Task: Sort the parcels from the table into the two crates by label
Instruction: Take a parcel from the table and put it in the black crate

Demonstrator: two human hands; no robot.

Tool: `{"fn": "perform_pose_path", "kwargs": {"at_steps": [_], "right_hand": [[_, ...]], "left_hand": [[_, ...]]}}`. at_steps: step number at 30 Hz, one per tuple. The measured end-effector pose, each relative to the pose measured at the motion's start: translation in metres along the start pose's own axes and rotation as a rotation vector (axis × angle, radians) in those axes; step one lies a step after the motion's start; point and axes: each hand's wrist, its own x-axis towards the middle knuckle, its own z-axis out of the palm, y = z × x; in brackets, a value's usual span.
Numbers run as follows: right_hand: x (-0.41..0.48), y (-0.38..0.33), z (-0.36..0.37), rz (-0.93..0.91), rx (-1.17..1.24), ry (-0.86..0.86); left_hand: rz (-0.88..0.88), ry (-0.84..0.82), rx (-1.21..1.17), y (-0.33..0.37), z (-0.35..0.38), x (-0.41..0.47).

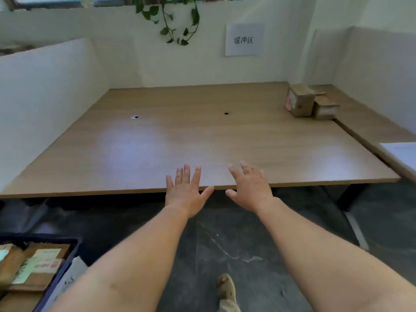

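Two brown cardboard parcels stand together at the far right of the wooden table (202, 136): a taller one (300, 102) with a pink and white label on its side, and a lower one (325, 109) right of it. My left hand (185, 192) and my right hand (249, 188) reach forward over the table's near edge, fingers spread and straight, holding nothing. Both hands are far from the parcels. A dark blue crate (58, 271) on the floor at the lower left holds several labelled cardboard parcels (33, 266). Only this one crate is in view.
White partition walls close the table on the left, back and right. A paper sign (244, 39) hangs on the back wall beside a trailing plant (171, 19). A white sheet (400, 154) lies on the side desk at right. Dark floor and my shoe (226, 287) lie below.
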Motion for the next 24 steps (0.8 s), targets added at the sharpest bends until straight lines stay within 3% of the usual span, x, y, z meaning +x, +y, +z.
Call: {"fn": "perform_pose_path", "kwargs": {"at_steps": [8, 24], "right_hand": [[0.058, 0.122, -0.026, 0.207, -0.027, 0.040], [0.183, 0.321, -0.067, 0.415, -0.010, 0.048]], "left_hand": [[0.195, 0.004, 0.033, 0.111, -0.007, 0.116], [0.392, 0.020, 0.035, 0.295, -0.035, 0.326]]}}
